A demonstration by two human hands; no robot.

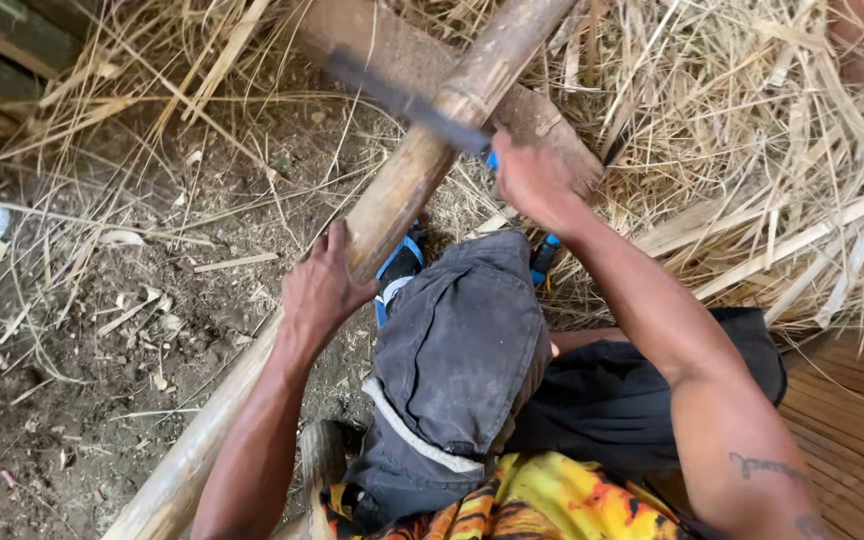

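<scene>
Dirt floor [82, 400] at left, littered with chips and straw. A long bamboo pole [392, 200] is laid diagonally from near left to far right. The left hand [320, 290] is wrapped around its mid-section, fingers curled. The right hand [532, 180] is closed on the handle of a blade [402, 100] set across the pole, farther along. The pole is judged stiff, fairly heavy and smooth; best gripped mid-length, clear of the blade. Straw pile [772, 150] at right.
</scene>
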